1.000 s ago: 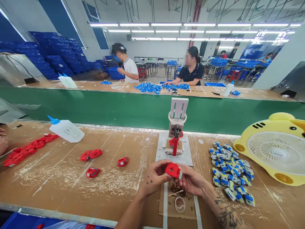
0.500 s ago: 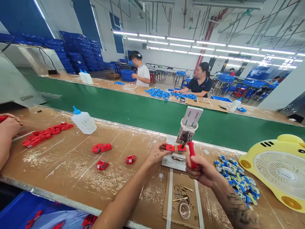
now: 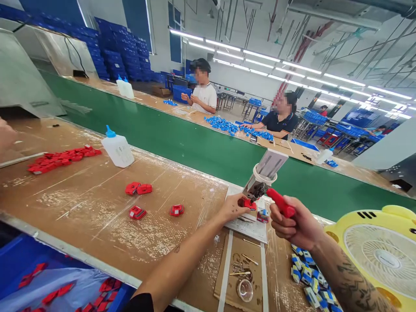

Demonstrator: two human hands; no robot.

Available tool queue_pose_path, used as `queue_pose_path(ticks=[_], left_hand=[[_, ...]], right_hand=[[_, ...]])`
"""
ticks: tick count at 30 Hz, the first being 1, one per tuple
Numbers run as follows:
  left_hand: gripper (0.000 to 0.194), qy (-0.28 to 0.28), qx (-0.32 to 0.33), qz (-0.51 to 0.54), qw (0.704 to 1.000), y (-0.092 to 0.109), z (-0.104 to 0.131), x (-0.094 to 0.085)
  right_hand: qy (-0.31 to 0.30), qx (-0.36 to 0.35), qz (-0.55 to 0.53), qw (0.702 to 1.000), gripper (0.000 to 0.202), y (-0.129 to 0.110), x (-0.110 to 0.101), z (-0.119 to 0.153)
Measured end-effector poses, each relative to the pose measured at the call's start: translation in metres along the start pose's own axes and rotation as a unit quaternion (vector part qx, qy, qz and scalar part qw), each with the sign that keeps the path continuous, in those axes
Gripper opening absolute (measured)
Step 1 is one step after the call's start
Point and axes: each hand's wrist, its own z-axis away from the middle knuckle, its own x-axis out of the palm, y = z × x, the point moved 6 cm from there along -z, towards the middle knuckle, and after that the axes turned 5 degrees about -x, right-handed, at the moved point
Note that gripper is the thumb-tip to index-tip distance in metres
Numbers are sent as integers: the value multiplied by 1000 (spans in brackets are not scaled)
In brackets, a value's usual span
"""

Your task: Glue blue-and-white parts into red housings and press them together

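My left hand (image 3: 234,208) is closed on a red part (image 3: 249,205), which sits beneath the tip of a metal toggle clamp (image 3: 258,190) on its stand. Wrapped round the clamp's red handle (image 3: 282,203) are the fingers of my right hand (image 3: 297,223); the handle is tilted up to the right. A blue and white part with red at its base (image 3: 262,215) lies on the base plate (image 3: 250,229), just right of the clamped spot. On the table to the left are a few loose red parts (image 3: 138,188).
A white bottle (image 3: 118,151) and a red pile (image 3: 65,158) are left. Blue-white parts (image 3: 312,277) and a yellow fan (image 3: 383,255) are right. Cardboard (image 3: 238,277) holds swabs and a cup. Two people sit across the green belt (image 3: 169,132); another person's hand (image 3: 6,135) shows far left.
The clamp handle has swung up and my right hand has moved right with it. My left hand has shifted right to the clamp tip. The view has turned slightly.
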Motion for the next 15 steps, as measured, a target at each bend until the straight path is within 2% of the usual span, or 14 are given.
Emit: queue_pose_path(ticks=[3, 5, 7, 9, 15], left_hand=[[27, 9, 3, -14, 1000, -2, -1, -1], [28, 10, 6, -25, 1000, -2, -1, -3], [28, 9, 10, -34, 999, -2, 0, -4], [28, 8, 13, -41, 999, -2, 1, -5], [27, 0, 18, -62, 998, -3, 1, -4]], right_hand=[[58, -1, 93, 994, 47, 23, -9, 5], [117, 5, 209, 971, 42, 36, -16, 5], [172, 10, 366, 914, 34, 43, -23, 4], [203, 8, 486, 850, 28, 48, -27, 0], [262, 0, 616, 743, 27, 67, -48, -22]])
